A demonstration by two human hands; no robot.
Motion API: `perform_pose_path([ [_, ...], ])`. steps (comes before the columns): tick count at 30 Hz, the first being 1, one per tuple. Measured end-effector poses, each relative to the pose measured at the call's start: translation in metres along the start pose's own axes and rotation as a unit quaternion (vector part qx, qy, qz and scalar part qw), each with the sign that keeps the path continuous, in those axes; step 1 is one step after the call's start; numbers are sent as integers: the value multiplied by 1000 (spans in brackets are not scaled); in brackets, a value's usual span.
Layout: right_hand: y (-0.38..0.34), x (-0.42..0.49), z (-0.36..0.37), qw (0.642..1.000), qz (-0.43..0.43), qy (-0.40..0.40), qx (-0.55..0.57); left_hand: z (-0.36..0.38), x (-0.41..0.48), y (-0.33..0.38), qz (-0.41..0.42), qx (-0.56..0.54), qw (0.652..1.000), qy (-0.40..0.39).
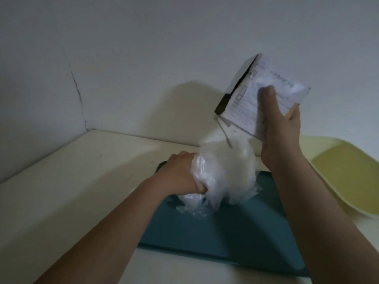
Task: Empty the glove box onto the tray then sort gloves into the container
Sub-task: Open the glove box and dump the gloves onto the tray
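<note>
glove box was held tilted above the teal tray, open end downward, gripped by the right hand with the thumb across its printed face. a blurred clump of clear plastic gloves sat below the opening and reached the tray; the left hand clutched its side. a yellow container lay at right on the cream table.

White glove box tilted, mouth down; clear gloves bunched over teal tray.
</note>
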State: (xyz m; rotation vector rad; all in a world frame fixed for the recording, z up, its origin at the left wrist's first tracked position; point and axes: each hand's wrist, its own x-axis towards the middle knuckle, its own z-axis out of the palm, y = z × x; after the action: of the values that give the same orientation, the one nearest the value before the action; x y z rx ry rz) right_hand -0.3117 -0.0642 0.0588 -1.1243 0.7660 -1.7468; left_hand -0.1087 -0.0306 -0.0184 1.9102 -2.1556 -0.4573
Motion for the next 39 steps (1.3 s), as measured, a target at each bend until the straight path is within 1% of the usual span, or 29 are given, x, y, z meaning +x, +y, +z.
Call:
perform_pose_path([
  [3, -7, -2, 3, 998, 32, -45, -4, 0, 1, 14, -11, 53, 998, 18],
  [4, -7, -3, 2, 997, 47, -59, -16, -3, -2, 15, -11, 55, 998, 19],
  [5, -5, -5, -1, 995, 63, -73, -31, -9, -8, 17, -15, 28, 999, 5],
  [6, -2, -6, -5, 992, 76, -88, -45, -16, -14, 18, -22, -22, 999, -22],
  [8, 1, -10, -14, 988, 98, -111, -48, -32, -30, 18, -19, -145, 987, -65],
  [10, 4, -13, -21, 986, 120, -108, -38, -42, -40, 15, -3, -217, 975, -46],
  [14, 4, -17, -23, 981, 137, -118, -75, -40, -49, 6, -22, -288, 957, 28],
  [16, 5, -20, -24, 979, 141, -116, -95, -37, -49, 2, -43, -289, 954, 70],
  [18, 5, -19, -27, 980, 137, -109, -92, -40, -48, 0, -53, -265, 953, 135],
  [19, 5, -15, -29, 981, 135, -110, -83, -45, -48, 0, -39, -240, 952, 187],
  [20, 3, -11, -31, 982, 132, -118, -64, -51, -49, 1, -4, -209, 944, 255],
  [22, -2, 2, -34, 980, 122, -155, -6, -66, -51, 11, 88, -171, 906, 376],
  [23, -3, 7, -35, 977, 121, -173, 15, -72, -53, 20, 125, -171, 891, 402],
  [24, -6, 11, -35, 975, 118, -187, 28, -79, -53, 29, 152, -178, 887, 398],
  [25, -6, 13, -35, 970, 118, -208, 35, -82, -52, 39, 167, -186, 896, 367],
  [26, -4, 16, -35, 966, 117, -227, 27, -83, -50, 49, 169, -182, 915, 319],
  [28, 1, 17, -32, 961, 118, -251, -12, -79, -41, 60, 165, -130, 951, 229],
  [31, 6, 16, -28, 959, 102, -261, -35, -75, -29, 63, 152, -73, 976, 136],
  [33, 5, 17, -27, 963, 96, -247, -42, -74, -24, 59, 157, -61, 977, 133],
  [36, 3, 23, -33, 971, 126, -203, -2, -69, -26, 52, 170, -56, 968, 178],
  [37, 2, 25, -36, 971, 135, -197, 13, -68, -27, 50, 159, -66, 969, 176],
  [39, 4, 24, -38, 965, 152, -215, 15, -67, -30, 48, 121, -85, 976, 158],
])
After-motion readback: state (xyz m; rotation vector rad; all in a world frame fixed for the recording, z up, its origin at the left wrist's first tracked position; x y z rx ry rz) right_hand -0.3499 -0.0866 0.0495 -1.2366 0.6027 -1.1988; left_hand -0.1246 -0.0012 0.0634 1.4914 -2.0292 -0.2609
